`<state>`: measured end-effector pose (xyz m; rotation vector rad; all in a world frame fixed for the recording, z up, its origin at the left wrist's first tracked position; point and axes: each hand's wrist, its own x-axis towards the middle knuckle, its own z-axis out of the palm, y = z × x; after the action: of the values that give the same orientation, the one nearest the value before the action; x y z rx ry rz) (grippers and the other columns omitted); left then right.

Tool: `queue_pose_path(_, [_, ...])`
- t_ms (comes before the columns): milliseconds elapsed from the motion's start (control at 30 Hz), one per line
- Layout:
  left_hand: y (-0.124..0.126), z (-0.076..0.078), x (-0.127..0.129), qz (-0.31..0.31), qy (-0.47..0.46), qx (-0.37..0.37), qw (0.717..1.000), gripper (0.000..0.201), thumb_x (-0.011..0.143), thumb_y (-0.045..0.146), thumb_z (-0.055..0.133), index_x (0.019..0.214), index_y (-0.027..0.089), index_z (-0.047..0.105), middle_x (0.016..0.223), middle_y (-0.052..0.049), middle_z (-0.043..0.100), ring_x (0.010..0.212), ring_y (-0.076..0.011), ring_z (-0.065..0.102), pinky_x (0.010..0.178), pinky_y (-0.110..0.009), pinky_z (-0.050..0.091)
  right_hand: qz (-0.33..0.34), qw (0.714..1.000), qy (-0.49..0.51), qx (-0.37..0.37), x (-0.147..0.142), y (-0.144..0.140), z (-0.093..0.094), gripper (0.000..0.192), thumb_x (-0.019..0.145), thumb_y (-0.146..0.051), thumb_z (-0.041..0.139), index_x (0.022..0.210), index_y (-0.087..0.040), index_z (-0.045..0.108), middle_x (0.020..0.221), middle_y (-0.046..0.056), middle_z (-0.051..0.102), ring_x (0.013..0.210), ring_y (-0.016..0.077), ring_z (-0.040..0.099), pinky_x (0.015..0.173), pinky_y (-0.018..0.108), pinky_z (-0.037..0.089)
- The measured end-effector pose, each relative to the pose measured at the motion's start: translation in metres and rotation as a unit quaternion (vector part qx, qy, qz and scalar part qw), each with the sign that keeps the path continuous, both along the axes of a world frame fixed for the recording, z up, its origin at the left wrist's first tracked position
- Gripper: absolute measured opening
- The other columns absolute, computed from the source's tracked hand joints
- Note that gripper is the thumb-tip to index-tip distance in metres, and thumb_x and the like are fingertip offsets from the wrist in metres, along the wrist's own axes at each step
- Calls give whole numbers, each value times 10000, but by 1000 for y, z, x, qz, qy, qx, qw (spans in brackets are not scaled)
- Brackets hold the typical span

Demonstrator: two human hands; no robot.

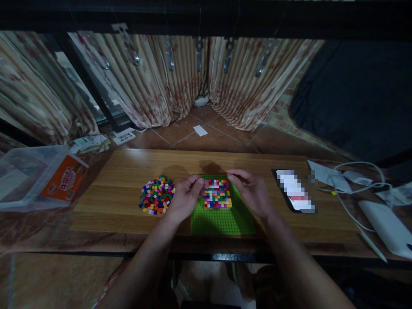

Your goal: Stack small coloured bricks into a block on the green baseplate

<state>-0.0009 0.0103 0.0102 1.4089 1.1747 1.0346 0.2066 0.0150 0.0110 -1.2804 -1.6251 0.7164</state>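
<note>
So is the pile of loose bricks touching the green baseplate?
Apart. The head view shows bare wood and the left hand between the brick pile and the green baseplate.

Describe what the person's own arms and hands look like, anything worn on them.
Both forearms are bare from the bottom edge of the picture up to the hands; no sleeves show. The left hand and the right hand have no gloves. I can see no watch, bracelet or ring, though the dim light and blur could hide small items. No marks are visible.
</note>
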Motion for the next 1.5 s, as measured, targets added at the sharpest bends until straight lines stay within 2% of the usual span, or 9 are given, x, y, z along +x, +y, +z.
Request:
queue_pose_path(233, [-7,14,6,-112,-72,-47,990,358,887,481,515,768,155,602,668,-6,589,637,-124,545,648,-247,458,119,993,24,5,-25,-14,9,224,914,-350,554,1047,-267,713,898,24,701,872,175,640,809,336,495])
queue_pose_path(533, [-10,7,12,-150,-88,-55,983,371,890,496,509,793,151,605,700,-10,593,628,-111,539,625,-232,453,91,995,44,-6,-20,-18,10,144,866,-339,627,905,-262,743,877,22,704,853,180,646,791,329,498])
queue_pose_path(633, [-5,6,6,-120,-52,-39,991,369,889,487,499,766,155,602,688,-7,586,621,-113,532,611,-233,447,19,999,26,-10,-1,-9,4,173,832,-381,648,887,-249,746,902,38,718,847,195,650,769,339,508])
queue_pose_path(767, [9,5,-23,-23,57,23,998,275,863,391,522,741,160,608,667,-2,584,649,-130,546,623,-240,439,-76,996,-21,-35,25,1,-7,216,794,-410,653,832,-217,743,859,52,735,787,209,663,715,345,514])
queue_pose_path(933, [23,5,-60,75,228,63,969,199,822,312,517,745,165,628,628,8,581,615,-140,533,579,-237,391,-69,994,-56,-71,25,2,-13,183,802,-368,627,828,-230,744,858,35,742,780,199,670,719,337,507])
queue_pose_path(1033, [22,5,-63,70,285,75,953,199,813,285,509,721,159,633,637,-3,599,626,-145,544,599,-241,386,-49,993,-71,-75,17,4,-14,177,813,-346,619,849,-230,747,893,42,738,814,202,668,739,339,500])
queue_pose_path(1233, [19,4,-59,31,291,75,953,200,805,293,516,723,167,648,650,-12,633,616,-149,561,613,-245,403,-17,993,-97,-66,12,9,-16,164,825,-329,614,841,-240,751,902,43,742,842,211,672,767,349,496])
queue_pose_path(1367, [22,5,-75,60,312,71,945,181,789,278,530,725,171,661,668,-23,660,646,-160,587,616,-247,413,-11,991,-105,-83,13,11,-17,149,819,-337,626,837,-255,749,901,31,751,838,214,679,774,353,498])
queue_pose_path(1500, [20,2,-87,31,342,71,936,163,780,247,536,779,179,684,735,-25,698,696,-166,619,640,-243,447,10,987,-132,-95,16,15,-14,143,812,-327,629,833,-246,747,886,22,756,835,213,685,792,351,494])
